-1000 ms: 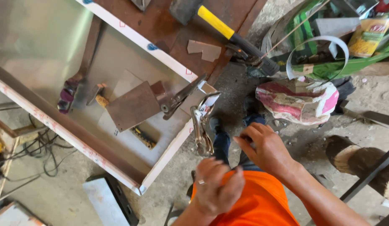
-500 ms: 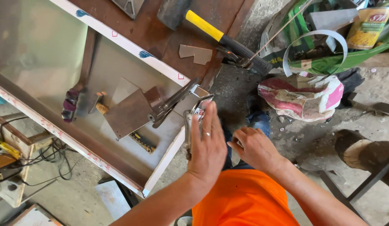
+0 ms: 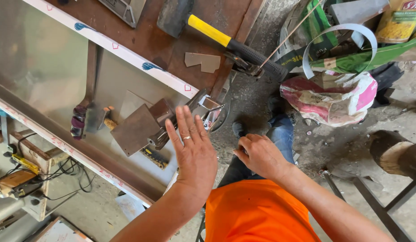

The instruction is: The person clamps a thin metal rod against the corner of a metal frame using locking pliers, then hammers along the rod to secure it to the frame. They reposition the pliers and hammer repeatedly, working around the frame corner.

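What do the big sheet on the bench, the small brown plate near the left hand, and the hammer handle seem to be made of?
The big sheet looks like stainless or galvanised steel: grey, smooth, dully reflective. The small brown plate, just beyond the left hand, seems bare mild steel: flat, matt, rust-toned. The hammer handle appears to be fibreglass or plastic, glossy yellow, with a black ribbed grip, probably rubber.

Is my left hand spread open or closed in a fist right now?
Spread open. The left hand is flat, fingers extended and slightly apart, above the clamp at the metal sheet's edge, holding nothing.
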